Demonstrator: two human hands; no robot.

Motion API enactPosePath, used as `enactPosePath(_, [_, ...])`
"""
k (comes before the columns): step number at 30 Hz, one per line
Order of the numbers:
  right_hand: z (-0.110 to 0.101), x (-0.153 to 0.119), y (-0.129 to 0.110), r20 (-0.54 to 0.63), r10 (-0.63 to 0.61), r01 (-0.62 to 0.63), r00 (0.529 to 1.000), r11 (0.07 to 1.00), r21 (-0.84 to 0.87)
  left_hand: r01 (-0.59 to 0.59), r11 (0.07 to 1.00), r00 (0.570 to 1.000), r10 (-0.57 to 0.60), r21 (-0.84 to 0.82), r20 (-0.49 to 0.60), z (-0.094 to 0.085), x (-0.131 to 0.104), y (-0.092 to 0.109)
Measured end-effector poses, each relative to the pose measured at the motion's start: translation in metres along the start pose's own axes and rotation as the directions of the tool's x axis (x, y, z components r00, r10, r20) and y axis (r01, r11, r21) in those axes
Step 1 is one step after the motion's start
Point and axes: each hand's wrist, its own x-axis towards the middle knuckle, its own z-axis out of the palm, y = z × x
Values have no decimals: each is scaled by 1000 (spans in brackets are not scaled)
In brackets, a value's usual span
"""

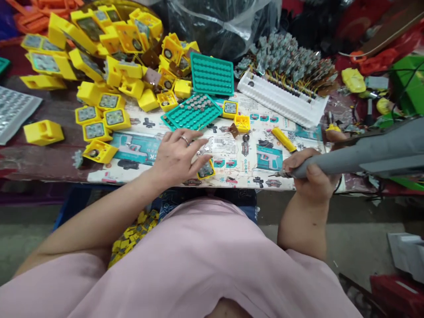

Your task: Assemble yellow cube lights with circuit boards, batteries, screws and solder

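My left hand (pixel 179 157), a ring on one finger, hovers over the printed paper with its fingers spread. Just under its thumb lies a small yellow block (pixel 206 169) with a grey inset, partly covered; whether the thumb touches it I cannot tell. My right hand (pixel 313 176) is wrapped round a grey power screwdriver (pixel 341 160), its thin bit pointing left above the table edge. Beyond my left hand, a green tray (pixel 195 112) holds several small round metal pieces. Close by sit an open yellow case (pixel 242 124) with a brown flap and another yellow block (pixel 229 108).
Yellow cases (pixel 115 73) are heaped at the back left. A second green tray (pixel 212 74) leans behind the first. At the back right, a white foam tray (pixel 281 99) stands before a pile of grey wired parts (pixel 288 62). A yellow stick-like tool (pixel 284 140) lies near my right hand.
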Motion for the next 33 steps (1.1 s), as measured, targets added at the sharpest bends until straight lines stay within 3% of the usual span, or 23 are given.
enactPosePath(3, [2, -1, 2, 40, -64, 59, 997, 993, 104, -33, 999, 999, 34, -37, 7, 3, 46, 11])
enactPosePath(7, [3, -4, 2, 73, -54, 45, 996, 992, 116, -82, 997, 994, 81, 10, 72, 31, 104, 30])
enactPosePath(11, [-3, -5, 4, 95, -73, 63, 993, 992, 109, -97, 993, 983, 85, 69, 163, 51, 134, 34])
enactPosePath(14, [-9, -5, 7, 95, -85, 73, 992, 990, 120, -30, 995, 971, 50, -92, 235, 45, 145, 27])
enactPosePath(16, [-11, -6, 8, 83, -80, 68, 993, 988, 136, 113, 937, 954, -10, -330, 298, 34, 148, 22])
enactPosePath(17, [-11, -6, 8, 79, -83, 70, 993, 986, 149, 205, 862, 943, -47, -464, 330, 29, 149, 20])
enactPosePath(20, [-11, -6, 9, 81, -95, 80, 992, 982, 169, 420, 506, 905, -173, -753, 389, 16, 143, 20])
enactPosePath(22, [-10, -5, 10, 61, -101, 91, 993, 985, 147, 472, 297, 878, -247, -830, 411, 12, 134, 23])
enactPosePath(25, [-7, -1, 14, -57, -141, 144, 988, 988, 51, 484, 108, 849, -298, -868, 436, 10, 119, 29])
enactPosePath(27, [-5, 1, 18, -157, -206, 202, 966, 979, -39, 479, 62, 845, -303, -876, 441, 10, 109, 32])
enactPosePath(31, [-7, 1, 22, -255, -273, 239, 927, 958, -158, 467, 126, 866, -264, -875, 424, 9, 92, 39])
enactPosePath(33, [-9, -6, 22, -358, -264, 188, 896, 954, -233, 469, 127, 872, -225, -874, 435, 7, 85, 42])
